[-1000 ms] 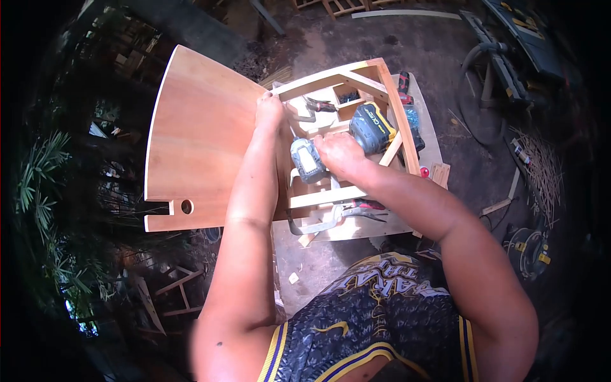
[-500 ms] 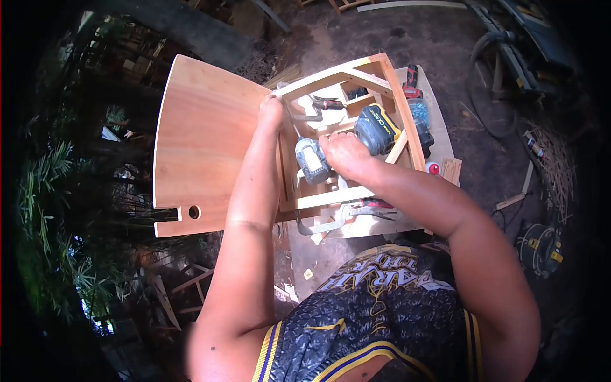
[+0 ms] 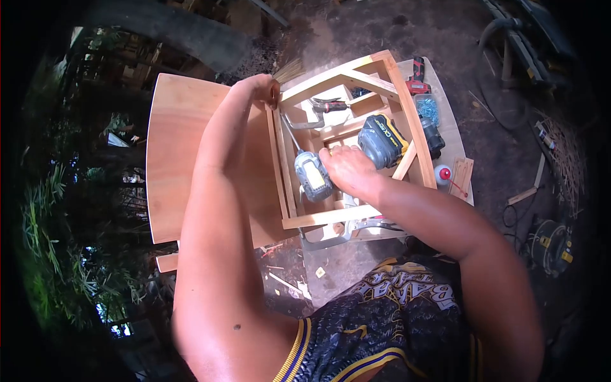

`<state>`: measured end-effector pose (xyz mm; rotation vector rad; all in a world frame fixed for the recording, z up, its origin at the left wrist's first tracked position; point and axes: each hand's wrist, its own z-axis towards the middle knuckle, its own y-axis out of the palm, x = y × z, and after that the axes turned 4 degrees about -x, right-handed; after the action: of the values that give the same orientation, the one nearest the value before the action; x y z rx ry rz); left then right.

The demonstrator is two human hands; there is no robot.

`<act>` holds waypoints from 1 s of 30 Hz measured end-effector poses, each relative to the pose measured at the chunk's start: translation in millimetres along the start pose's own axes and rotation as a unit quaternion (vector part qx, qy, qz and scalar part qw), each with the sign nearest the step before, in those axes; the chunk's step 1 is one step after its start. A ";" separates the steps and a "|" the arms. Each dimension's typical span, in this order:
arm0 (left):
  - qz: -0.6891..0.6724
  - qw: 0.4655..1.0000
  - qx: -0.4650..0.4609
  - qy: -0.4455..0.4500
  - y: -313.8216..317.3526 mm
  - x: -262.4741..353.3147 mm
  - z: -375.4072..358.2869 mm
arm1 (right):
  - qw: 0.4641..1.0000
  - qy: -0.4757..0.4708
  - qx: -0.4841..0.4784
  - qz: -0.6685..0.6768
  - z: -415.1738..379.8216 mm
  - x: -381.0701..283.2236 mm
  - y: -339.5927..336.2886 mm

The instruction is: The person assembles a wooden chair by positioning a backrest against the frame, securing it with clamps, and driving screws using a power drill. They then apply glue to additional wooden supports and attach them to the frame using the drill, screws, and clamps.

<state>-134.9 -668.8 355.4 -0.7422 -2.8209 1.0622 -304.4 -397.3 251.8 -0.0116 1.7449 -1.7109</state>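
Drill (image 3: 314, 176): grip hidden by right hand (image 3: 352, 172).

A red-and-black power tool (image 3: 417, 79) touches a clear tub (image 3: 426, 109) of small blue pieces. A red-tipped bottle (image 3: 442, 174) sits nearby. Thin sticks (image 3: 565, 175) litter the floor (image 3: 455, 41); leafy plants (image 3: 48, 226) stand at the view's left.

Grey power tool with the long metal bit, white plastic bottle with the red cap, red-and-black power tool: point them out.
Grey power tool (image 3: 314, 179): head view, on its rounded housing.
White plastic bottle (image 3: 445, 172): head view, on its red cap.
Red-and-black power tool (image 3: 417, 87): head view, on its red part.
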 end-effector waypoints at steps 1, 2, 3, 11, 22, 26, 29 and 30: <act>0.000 1.000 -0.004 -0.001 0.6 -5.6 4.2 | 1.000 0.000 0.003 0.005 0.0 0.4 -0.2; 0.001 1.000 0.000 0.031 -0.4 -10.2 4.8 | 1.000 0.000 0.001 0.008 -1.6 -0.9 -3.4; 0.004 0.998 0.007 0.065 -4.4 -13.2 7.6 | 1.000 -0.003 0.005 -0.001 -2.4 -1.1 -7.9; -0.042 0.997 0.010 0.059 -2.4 -22.7 17.0 | 1.000 0.003 0.004 -0.011 -2.2 -1.0 -14.3; 0.047 0.940 0.322 -0.103 110.0 37.6 -28.2 | 0.998 0.001 0.054 -0.022 0.0 -4.0 -10.7; 0.055 0.946 0.308 -0.083 112.2 41.9 -35.6 | 0.995 -0.014 0.067 -0.079 2.4 -12.8 -18.9; 0.052 0.941 0.316 -0.109 109.0 64.1 -46.9 | 0.993 -0.018 0.064 -0.098 2.9 -19.4 -30.8; 0.034 0.941 0.319 -0.108 107.9 68.8 -52.1 | 0.993 -0.020 0.066 -0.096 1.6 -22.1 -34.0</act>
<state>-140.0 -535.8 318.3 -0.6762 -2.3474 2.0265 -301.8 -393.2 292.1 -0.1587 1.6427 -1.9479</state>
